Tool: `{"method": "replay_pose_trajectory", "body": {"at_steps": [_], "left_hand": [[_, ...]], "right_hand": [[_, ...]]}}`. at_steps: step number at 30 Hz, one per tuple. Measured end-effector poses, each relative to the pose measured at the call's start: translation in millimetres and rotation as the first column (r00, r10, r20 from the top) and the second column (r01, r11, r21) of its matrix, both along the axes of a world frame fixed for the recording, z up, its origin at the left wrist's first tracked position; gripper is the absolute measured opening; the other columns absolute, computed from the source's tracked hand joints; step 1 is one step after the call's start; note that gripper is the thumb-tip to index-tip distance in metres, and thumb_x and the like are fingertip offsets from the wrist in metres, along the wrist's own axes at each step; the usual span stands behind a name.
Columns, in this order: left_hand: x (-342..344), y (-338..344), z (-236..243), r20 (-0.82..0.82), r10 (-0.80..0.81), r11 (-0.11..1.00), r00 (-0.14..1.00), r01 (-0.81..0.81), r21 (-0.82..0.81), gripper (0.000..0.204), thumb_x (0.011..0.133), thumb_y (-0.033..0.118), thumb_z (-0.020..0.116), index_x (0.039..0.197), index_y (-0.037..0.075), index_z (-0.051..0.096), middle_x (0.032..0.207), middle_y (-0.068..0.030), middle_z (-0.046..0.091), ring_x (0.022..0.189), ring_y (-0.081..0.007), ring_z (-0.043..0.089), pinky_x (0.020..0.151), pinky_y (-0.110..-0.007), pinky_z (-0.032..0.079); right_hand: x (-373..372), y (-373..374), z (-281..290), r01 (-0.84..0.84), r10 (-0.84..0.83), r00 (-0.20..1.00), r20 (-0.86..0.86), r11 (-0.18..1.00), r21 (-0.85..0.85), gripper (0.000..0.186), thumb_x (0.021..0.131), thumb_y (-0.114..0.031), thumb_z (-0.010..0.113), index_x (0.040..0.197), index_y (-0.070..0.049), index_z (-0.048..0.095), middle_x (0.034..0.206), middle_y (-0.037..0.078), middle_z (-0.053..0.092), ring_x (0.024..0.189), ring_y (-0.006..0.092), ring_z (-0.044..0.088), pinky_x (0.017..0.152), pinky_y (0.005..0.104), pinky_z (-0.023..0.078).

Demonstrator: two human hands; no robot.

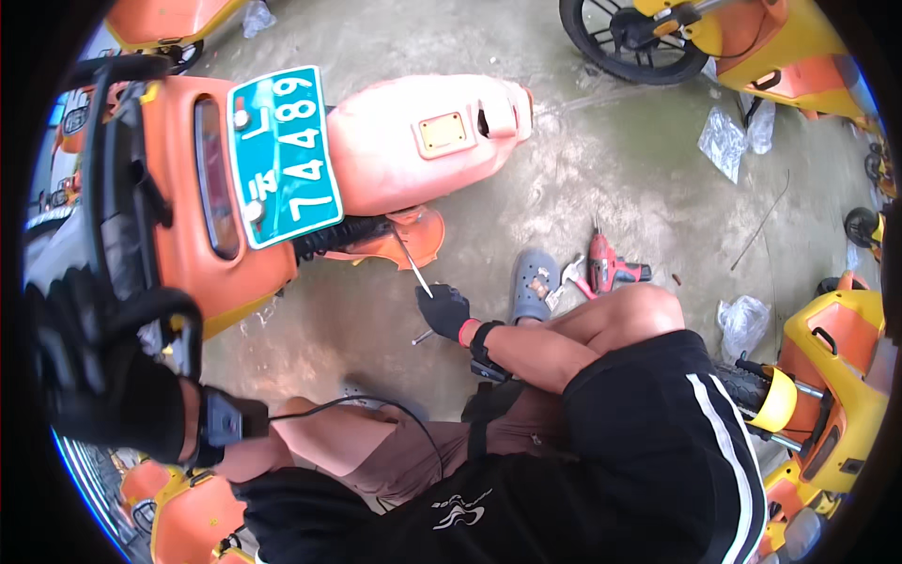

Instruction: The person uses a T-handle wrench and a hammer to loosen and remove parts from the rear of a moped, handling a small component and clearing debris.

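Observation:
An orange scooter [188,216] stands at my left, with a green licence plate [282,155] on its rear and a long pale-orange rear fender [395,141]. My right hand [443,313], in a black glove, is closed around a slim metal wrench [419,278]. The wrench's far end reaches under the fender, by an orange lower piece [423,242] and a black spring; the exact contact is hidden. A second metal end pokes out below my fist. My left hand [113,399], also gloved in black, appears wrapped on the scooter's black grab rail [174,305]; its fingers are dark and partly covered.
A red cordless drill [609,265] lies beside my grey clog [534,285]. Clear plastic bags [722,143] and a thin wire [763,221] lie on the concrete floor. More yellow-orange scooters [822,376] surround me. A black cable [376,402] runs from my left wrist.

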State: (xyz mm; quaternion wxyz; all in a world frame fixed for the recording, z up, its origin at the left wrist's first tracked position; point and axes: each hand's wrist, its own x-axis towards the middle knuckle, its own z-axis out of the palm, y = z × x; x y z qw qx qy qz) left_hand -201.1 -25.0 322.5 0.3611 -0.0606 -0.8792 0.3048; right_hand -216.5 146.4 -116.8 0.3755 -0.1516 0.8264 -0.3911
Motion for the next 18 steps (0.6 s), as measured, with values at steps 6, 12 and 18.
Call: {"method": "replay_pose_trajectory", "body": {"at_steps": [6,12,18], "left_hand": [[-15.3,3.1,-3.4,-0.137,-0.002,0.997,0.991,0.013,0.078,0.025,0.085,0.008,0.05,0.107,-0.004,0.054,0.062,-0.0039,0.047,0.055,-0.017,0.048,0.055,-0.031,0.042],[-7.3,-5.1,-17.9,-0.306,0.12,0.756,0.944,0.113,0.645,0.017,0.075,0.004,0.055,0.09,-0.003,0.06,0.08,-0.0083,0.057,0.08,-0.0219,0.055,0.075,-0.031,0.044],[-4.1,-19.4,-19.6,-0.249,0.051,0.927,0.967,0.046,0.371,0.03,0.072,0.009,0.067,0.096,-0.006,0.06,0.089,-0.0112,0.065,0.086,-0.0227,0.062,0.076,-0.028,0.048]], "right_hand": [[-34.0,8.4,14.8,0.176,0.034,0.877,0.479,0.905,-0.387,0.039,0.088,-0.041,0.043,0.102,-0.008,0.059,0.075,0.009,0.065,0.066,0.0246,0.06,0.051,0.0338,0.045],[-18.0,-3.7,77.1,0.371,-0.128,0.897,0.423,0.739,-0.563,0.046,0.09,-0.044,0.043,0.121,-0.01,0.044,0.091,0.012,0.062,0.055,0.0155,0.058,0.038,0.0247,0.04],[-56.1,-12.1,55.4,0.382,0.195,-0.041,0.98,0.909,-0.165,0.042,0.089,-0.034,0.046,0.116,-0.003,0.049,0.078,0.008,0.066,0.052,0.0192,0.059,0.047,0.0328,0.046]]}}
